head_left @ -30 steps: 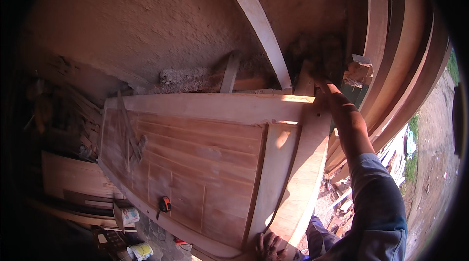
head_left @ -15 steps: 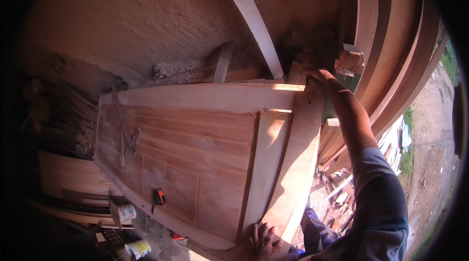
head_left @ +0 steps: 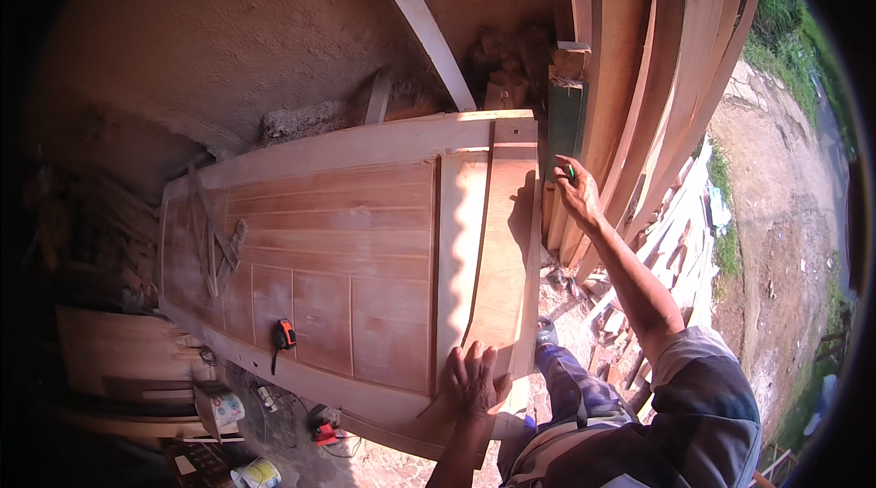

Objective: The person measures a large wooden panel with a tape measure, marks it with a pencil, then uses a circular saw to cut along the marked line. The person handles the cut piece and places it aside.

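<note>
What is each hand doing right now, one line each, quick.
Left hand: open, flat on the wooden door.
Right hand: off the door, pinching a small green thing.

The door (head_left: 347,260) is lying flat at the centre. A tape measure (head_left: 285,335) is sitting on it at 7 o'clock. Planks (head_left: 657,77) are leaning at 2 o'clock. The left hand (head_left: 474,383) is resting on its 5 o'clock edge; the right hand (head_left: 577,191) is hanging beside its 3 o'clock end.

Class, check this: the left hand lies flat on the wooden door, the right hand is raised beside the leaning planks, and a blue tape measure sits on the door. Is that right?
Not quite. The tape measure is orange and black, not blue, as the head view shows. The rest holds: the left hand lies flat on the door, and the right hand is raised beside the planks.
</note>
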`<action>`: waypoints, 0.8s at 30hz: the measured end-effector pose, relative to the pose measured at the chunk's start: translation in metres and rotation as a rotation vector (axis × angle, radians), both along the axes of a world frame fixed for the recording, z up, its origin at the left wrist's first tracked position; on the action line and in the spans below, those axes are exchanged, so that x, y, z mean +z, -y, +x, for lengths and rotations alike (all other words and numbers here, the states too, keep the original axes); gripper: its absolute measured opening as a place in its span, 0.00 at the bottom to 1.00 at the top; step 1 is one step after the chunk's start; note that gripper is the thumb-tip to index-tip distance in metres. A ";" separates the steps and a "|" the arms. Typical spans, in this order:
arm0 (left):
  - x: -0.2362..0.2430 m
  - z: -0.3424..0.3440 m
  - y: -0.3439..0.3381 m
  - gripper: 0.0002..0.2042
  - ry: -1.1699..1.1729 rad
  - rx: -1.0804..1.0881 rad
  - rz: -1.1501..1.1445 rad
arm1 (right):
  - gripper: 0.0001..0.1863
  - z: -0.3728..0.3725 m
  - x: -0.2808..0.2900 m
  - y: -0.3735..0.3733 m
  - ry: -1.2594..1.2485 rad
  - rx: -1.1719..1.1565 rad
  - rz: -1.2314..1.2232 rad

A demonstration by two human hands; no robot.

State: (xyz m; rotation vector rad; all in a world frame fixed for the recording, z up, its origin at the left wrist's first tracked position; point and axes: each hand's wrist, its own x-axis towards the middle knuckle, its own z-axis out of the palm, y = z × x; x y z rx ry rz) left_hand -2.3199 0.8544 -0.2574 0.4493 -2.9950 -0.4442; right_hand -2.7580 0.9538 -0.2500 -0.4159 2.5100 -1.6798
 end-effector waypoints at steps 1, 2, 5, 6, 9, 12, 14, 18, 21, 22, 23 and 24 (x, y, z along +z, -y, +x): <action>-0.001 0.000 0.001 0.34 -0.138 -0.027 -0.017 | 0.18 0.048 -0.008 -0.023 0.083 -0.022 -0.023; -0.001 0.001 0.000 0.34 -0.092 -0.007 0.051 | 0.18 0.100 -0.015 -0.044 0.131 -0.077 0.003; -0.008 0.009 -0.004 0.35 -0.021 0.035 0.065 | 0.15 0.268 -0.027 -0.106 0.401 -0.024 0.077; -0.013 0.009 -0.005 0.36 -0.026 0.044 0.093 | 0.15 0.323 -0.027 -0.125 0.466 0.026 0.127; -0.029 0.007 0.003 0.38 -0.138 0.048 0.048 | 0.18 0.457 -0.025 -0.161 0.531 0.153 0.256; -0.040 -0.002 0.021 0.38 -0.182 0.047 -0.009 | 0.30 0.529 -0.021 -0.173 0.599 0.493 0.514; -0.041 -0.010 0.031 0.36 -0.197 0.048 -0.029 | 0.36 0.555 -0.027 -0.163 0.599 0.577 0.380; -0.034 -0.019 0.041 0.37 -0.111 0.029 0.075 | 0.32 0.587 -0.060 -0.125 0.746 0.617 0.095; -0.026 -0.012 0.058 0.38 -0.235 -0.025 0.365 | 0.22 0.595 -0.083 -0.102 0.934 0.454 -0.123; -0.022 -0.003 0.068 0.38 -0.235 -0.020 0.475 | 0.19 0.598 -0.085 -0.099 1.018 0.399 -0.190; -0.017 0.012 0.078 0.45 -0.203 0.007 0.481 | 0.17 0.595 -0.087 -0.089 0.935 0.386 -0.148; -0.011 0.032 0.084 0.48 -0.154 -0.010 0.388 | 0.16 0.595 -0.084 -0.089 0.972 0.395 -0.260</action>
